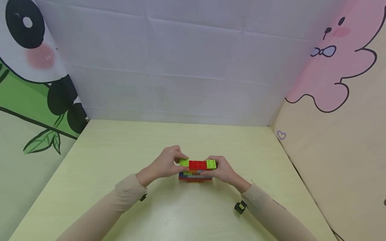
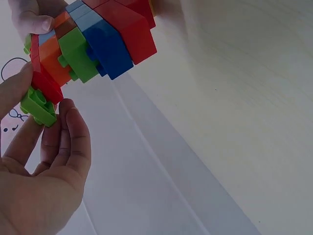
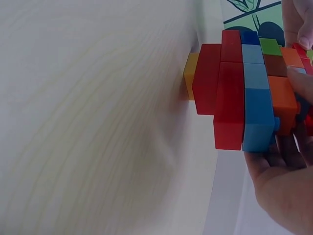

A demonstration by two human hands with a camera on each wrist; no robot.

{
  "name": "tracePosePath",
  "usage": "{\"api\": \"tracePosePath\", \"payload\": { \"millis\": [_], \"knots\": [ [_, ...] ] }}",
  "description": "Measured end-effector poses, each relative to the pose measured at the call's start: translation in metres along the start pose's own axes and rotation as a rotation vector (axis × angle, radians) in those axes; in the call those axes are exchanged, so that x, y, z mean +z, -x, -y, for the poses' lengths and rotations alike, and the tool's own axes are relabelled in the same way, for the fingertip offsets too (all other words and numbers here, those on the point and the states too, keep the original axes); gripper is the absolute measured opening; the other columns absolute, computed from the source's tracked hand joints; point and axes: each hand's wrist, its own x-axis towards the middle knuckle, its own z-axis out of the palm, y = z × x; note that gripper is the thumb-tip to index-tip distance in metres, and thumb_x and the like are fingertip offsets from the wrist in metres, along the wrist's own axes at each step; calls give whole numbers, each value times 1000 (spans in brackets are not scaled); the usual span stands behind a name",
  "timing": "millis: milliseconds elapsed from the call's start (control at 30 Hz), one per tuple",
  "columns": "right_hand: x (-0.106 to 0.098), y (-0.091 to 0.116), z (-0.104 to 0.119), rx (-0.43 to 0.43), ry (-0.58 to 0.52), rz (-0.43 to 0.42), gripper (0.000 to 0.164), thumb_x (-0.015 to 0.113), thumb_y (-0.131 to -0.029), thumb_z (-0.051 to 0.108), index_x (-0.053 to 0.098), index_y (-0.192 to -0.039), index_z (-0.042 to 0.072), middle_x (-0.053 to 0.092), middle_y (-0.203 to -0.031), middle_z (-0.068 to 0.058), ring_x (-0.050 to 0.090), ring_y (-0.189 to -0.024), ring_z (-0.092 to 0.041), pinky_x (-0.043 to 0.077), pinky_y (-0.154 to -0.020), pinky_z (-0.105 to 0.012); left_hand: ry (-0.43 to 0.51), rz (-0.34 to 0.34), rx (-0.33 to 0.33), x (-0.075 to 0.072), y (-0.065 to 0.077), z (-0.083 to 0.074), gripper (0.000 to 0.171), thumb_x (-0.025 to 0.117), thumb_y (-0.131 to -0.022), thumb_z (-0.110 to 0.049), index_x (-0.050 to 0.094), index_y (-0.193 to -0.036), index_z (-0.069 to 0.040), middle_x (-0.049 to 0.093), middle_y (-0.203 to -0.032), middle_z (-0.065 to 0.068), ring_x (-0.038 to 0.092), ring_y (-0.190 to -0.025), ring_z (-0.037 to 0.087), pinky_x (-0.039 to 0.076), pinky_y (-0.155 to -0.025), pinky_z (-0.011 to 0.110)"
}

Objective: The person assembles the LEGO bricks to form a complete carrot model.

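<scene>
A stack of toy building bricks (image 1: 197, 165) stands between both hands on the table. Red bricks form its upper row, with a lime green brick (image 1: 184, 162) at the left end and another lime green brick (image 1: 211, 164) at the right. My left hand (image 1: 166, 161) pinches the left lime brick between thumb and fingers; its hollow underside juts past the stack in the left wrist view. My right hand (image 1: 222, 169) grips the stack's right end, thumb in front and fingers behind. Lower rows show orange, brown, blue and red bricks, with a yellow brick (image 3: 191, 76) at the bottom.
The pale wooden table (image 1: 135, 140) surrounds the stack. A creased white sheet (image 1: 181, 67) hangs behind it. Painted side walls stand left and right, the right one with a pink bear (image 1: 340, 67). A small black camera (image 1: 240, 207) sits at the right cuff.
</scene>
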Motion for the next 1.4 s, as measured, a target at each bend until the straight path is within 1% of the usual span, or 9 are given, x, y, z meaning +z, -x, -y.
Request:
{"api": "tracePosePath", "payload": {
  "millis": [200, 300, 467, 633, 800, 900, 967, 1167, 1400],
  "knots": [
    [-1, 2, 11, -31, 3, 4, 27, 80, -77, 8, 66, -100, 2, 66, -93, -3, 59, -81, -19, 51, -70, -34, -9, -17, -14, 3, -2, 1, 34, 86, -70, -25, 76, -98, -9, 49, -72, -3, 55, -68, 17, 46, -58, 23],
    [-1, 2, 15, -11, 10, -7, 27, 80, -77, 6, 67, -100, 2, 67, -93, -3, 59, -81, -19, 51, -71, -34, -16, -23, -15, 4, -2, 2, 33, 87, -70, -25, 76, -97, -10, 49, -72, -4, 55, -67, 17, 46, -58, 23],
    [-1, -4, -4, 12, 21, -19, 30, 82, -76, 13, 67, -101, 7, 66, -95, -2, 60, -84, -19, 51, -72, -33, -20, -13, -37, 4, -3, 2, 33, 86, -70, -27, 76, -97, -10, 48, -72, -4, 53, -66, 16, 44, -56, 25],
    [-1, -5, -9, 4, 2, -17, 31, 83, -75, 20, 67, -101, 10, 66, -96, -2, 60, -86, -22, 51, -73, -36, 0, -7, -58, 6, -3, 3, 32, 85, -71, -27, 75, -97, -12, 47, -74, -5, 51, -68, 14, 45, -58, 24],
    [-1, -5, -11, -7, -3, -15, 31, 83, -76, 21, 68, -100, 10, 67, -96, -3, 60, -86, -22, 51, -73, -37, 12, -23, -40, 10, -3, 6, 28, 84, -72, -25, 74, -95, -13, 56, -80, -10, 54, -73, 8, 49, -62, 23],
    [0, -6, -13, 1, -8, -15, 30, 83, -76, 19, 68, -101, 10, 67, -96, -2, 60, -86, -21, 51, -73, -35, 32, -26, -52, 13, -3, 7, 27, 84, -72, -24, 74, -95, -13, 63, -85, -11, 55, -74, 6, 51, -64, 26],
    [0, -6, -14, 7, -9, -17, 30, 82, -76, 17, 67, -102, 10, 66, -97, -2, 60, -87, -20, 51, -74, -35, 58, -26, -80, 15, -2, 7, 27, 84, -73, -24, 74, -95, -13, 65, -88, -11, 56, -76, 6, 51, -67, 28],
    [2, -6, -17, -1, -21, -9, 32, 81, -78, 14, 67, -105, 7, 66, -99, -2, 60, -88, -21, 51, -76, -36, 137, -36, -166, 22, 2, 7, 27, 83, -74, -23, 71, -96, -14, 64, -90, -9, 58, -78, 9, 50, -71, 29],
    [1, -10, -19, -26, -7, -19, 30, 82, -77, 15, 68, -102, 8, 67, -95, -2, 60, -84, -20, 51, -74, -34, 202, -74, -183, 32, 3, 13, 31, 84, -73, -15, 66, -98, -15, 64, -90, -7, 61, -74, 11, 51, -67, 28]
  ]
}}
